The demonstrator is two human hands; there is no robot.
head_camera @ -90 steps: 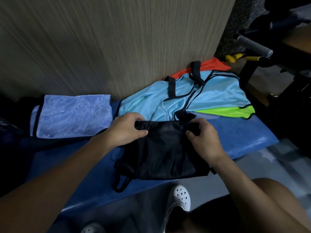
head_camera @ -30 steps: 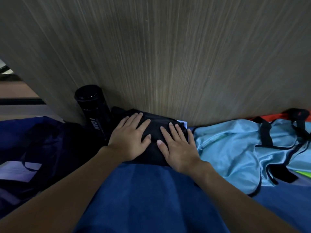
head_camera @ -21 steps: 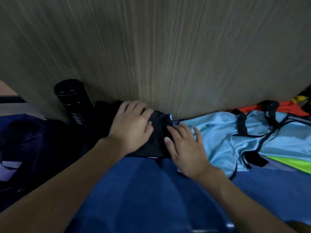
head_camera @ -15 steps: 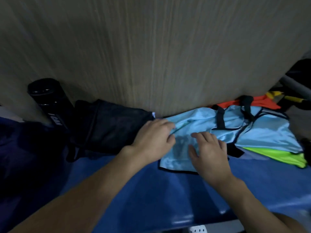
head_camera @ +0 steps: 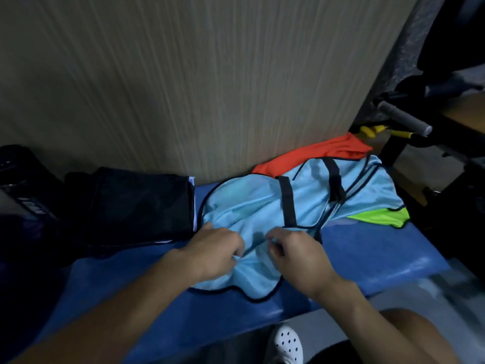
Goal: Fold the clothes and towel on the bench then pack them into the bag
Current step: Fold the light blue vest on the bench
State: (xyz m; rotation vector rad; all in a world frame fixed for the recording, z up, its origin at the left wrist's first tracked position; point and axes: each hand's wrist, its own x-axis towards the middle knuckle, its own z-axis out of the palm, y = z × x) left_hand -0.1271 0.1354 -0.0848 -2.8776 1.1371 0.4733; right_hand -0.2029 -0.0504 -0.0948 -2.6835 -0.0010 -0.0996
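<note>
A light blue vest (head_camera: pixel 262 206) with black trim lies crumpled on the blue bench (head_camera: pixel 367 253). My left hand (head_camera: pixel 215 252) and my right hand (head_camera: pixel 296 254) each pinch a bunch of its near fabric, close together. More light blue cloth, a lime green piece (head_camera: pixel 380 216) and an orange garment (head_camera: pixel 315 153) lie behind and to the right. A folded black garment (head_camera: pixel 141 203) sits against the wall at the left, on top of a pale folded item whose edge just shows. The dark bag (head_camera: pixel 23 232) is at the far left, mostly in shadow.
A wood-grain wall (head_camera: pixel 183 88) rises right behind the bench. A black cylinder (head_camera: pixel 18 164) stands at the far left by the bag. Gym equipment with a grey padded handle (head_camera: pixel 404 119) stands at the right. My white shoe (head_camera: pixel 287 345) is under the bench's front edge.
Both hands left the folded black garment by the wall, moved right to the light blue vest and closed on its near fabric, pulling it toward me. The view swung right.
</note>
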